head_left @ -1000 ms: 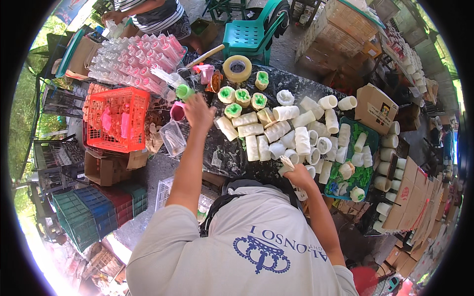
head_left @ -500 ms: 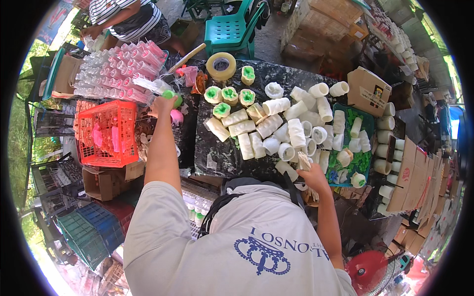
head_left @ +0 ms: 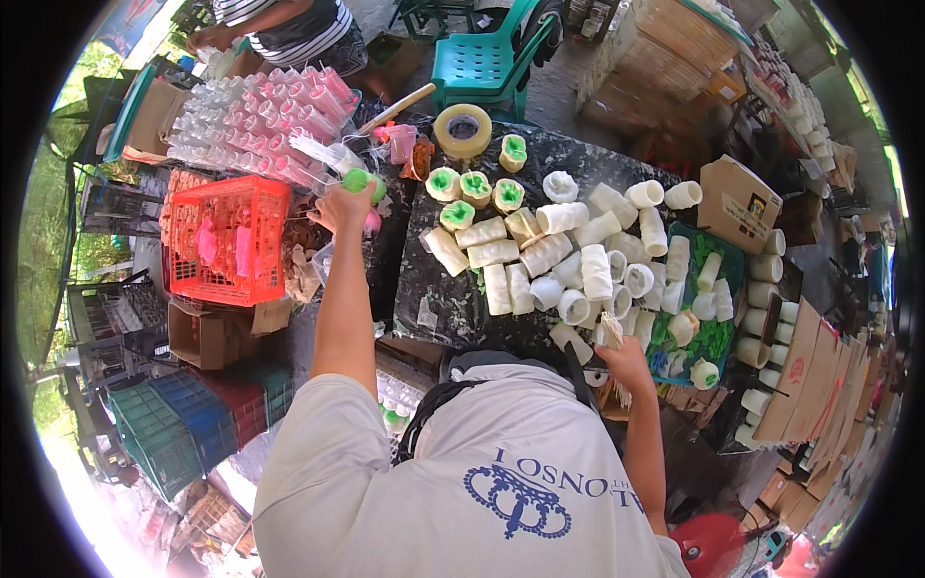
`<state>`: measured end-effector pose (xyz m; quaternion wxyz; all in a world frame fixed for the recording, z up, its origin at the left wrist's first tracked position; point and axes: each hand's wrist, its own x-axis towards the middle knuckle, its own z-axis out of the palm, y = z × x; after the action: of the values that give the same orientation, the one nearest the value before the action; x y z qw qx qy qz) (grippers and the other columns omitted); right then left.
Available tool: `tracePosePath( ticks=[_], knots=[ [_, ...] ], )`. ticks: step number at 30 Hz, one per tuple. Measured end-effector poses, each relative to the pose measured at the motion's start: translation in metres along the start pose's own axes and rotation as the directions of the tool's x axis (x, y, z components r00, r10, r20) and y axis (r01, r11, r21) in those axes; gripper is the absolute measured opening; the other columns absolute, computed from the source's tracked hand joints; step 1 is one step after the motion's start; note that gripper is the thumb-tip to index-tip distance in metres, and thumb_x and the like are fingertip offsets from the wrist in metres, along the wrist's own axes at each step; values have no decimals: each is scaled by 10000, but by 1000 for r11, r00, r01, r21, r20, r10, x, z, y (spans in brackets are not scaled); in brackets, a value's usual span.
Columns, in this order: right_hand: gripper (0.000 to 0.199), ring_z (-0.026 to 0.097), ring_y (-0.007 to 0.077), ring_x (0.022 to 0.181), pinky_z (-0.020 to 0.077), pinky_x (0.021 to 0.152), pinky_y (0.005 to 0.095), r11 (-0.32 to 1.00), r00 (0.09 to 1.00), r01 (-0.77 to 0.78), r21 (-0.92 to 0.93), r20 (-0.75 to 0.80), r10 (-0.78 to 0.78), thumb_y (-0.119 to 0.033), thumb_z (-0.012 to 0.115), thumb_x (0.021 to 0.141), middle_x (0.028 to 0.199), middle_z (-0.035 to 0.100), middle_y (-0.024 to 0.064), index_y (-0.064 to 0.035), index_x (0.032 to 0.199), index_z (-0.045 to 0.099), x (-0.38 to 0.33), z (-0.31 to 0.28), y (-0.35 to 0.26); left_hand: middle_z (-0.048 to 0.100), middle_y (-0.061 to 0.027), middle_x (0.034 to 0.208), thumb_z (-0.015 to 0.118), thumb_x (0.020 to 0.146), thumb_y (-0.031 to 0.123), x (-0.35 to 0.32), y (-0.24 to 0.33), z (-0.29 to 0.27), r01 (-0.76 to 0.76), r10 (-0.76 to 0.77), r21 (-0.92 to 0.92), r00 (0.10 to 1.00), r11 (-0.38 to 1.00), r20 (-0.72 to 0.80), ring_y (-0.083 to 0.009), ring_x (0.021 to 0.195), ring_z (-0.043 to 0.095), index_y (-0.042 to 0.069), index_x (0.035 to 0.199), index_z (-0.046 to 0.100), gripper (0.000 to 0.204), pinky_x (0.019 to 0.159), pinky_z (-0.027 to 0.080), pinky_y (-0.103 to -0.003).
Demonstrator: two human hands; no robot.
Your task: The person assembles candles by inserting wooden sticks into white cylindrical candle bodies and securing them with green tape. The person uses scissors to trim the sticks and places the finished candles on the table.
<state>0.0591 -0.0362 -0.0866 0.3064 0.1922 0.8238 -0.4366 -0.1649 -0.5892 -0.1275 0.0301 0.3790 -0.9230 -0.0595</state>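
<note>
Out over the table's left side, my left hand point(head_left: 344, 205) has its fingers bent against a green round thing point(head_left: 356, 180). A bundle of thin white strands point(head_left: 326, 154) lies beside it. The fingers look closed, but what they grip is hidden. Close to my body, my right hand point(head_left: 624, 362) is closed around a bundle of thin pale sticks point(head_left: 613, 331). Right above it lie many white, hollow, wavy-sided cylinders point(head_left: 596, 273), heaped on the black table point(head_left: 421, 310). Several upright cream pieces with green tops point(head_left: 474, 184) stand farther back.
A red plastic crate point(head_left: 226, 241) and rows of pink and clear cups point(head_left: 260, 120) are at the left. A tape roll point(head_left: 462, 130) lies at the back. On the right are a green tray point(head_left: 734, 252) and a cardboard box point(head_left: 737, 200). Another person point(head_left: 289, 34) works far left.
The whole view has shifted, so the table sits farther right. My left hand remains by the green thing, with a second green round shape now showing beside it. My right hand still holds the sticks.
</note>
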Motion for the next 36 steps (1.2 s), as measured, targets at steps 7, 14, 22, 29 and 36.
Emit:
tracePosePath(
  ticks=[7, 14, 22, 29, 36],
  knots=[
    [241, 503, 133, 556, 422, 534, 357, 1000, 1000, -13, -7, 9, 13, -199, 734, 851, 632, 549, 21, 14, 847, 623, -6, -5, -24, 662, -189, 1290, 745, 684, 707, 19, -20, 22, 42, -11, -245, 992, 969, 124, -381, 1217, 620, 29, 1289, 601, 920, 1202, 250, -527],
    [242, 518, 136, 545, 438, 530, 353, 999, 999, -49, 15, 12, 49, -203, 735, 849, 629, 546, 17, 11, 851, 621, -8, -2, -18, 617, -220, 1284, 777, 791, 575, 44, -39, 35, 80, -113, -776, 994, 626, 11, -327, 1124, 653, 3, 1355, 508, 847, 1000, 487, -456],
    [262, 530, 148, 530, 455, 525, 363, 1000, 999, -21, 16, 36, 21, -201, 740, 857, 623, 549, 34, 20, 844, 599, -2, 8, -2, 513, -195, 1375, 814, 835, 460, 47, -33, 30, 204, -103, -978, 973, -39, 207, -266, 1075, 648, 19, 1567, -26, 1199, 771, 584, -355],
    [270, 529, 152, 529, 452, 525, 363, 999, 998, -30, -25, 46, 31, -215, 746, 855, 625, 559, 40, 18, 855, 610, -2, 9, -8, 636, -126, 1102, 799, 829, 524, 55, -31, 16, 321, -90, -947, 943, -16, 321, -168, 780, 634, -25, 1516, 112, 1115, 572, 483, -276],
    [276, 536, 164, 543, 453, 535, 371, 999, 998, -13, -30, 55, 15, -231, 744, 846, 627, 568, 50, 17, 852, 622, -1, 11, -14, 645, -3, 776, 780, 907, 374, 40, -21, -20, 6, -16, -1000, 1000, -6, 6, -64, 617, 546, 27, 1016, 688, 375, 517, 402, -209]
  ],
)
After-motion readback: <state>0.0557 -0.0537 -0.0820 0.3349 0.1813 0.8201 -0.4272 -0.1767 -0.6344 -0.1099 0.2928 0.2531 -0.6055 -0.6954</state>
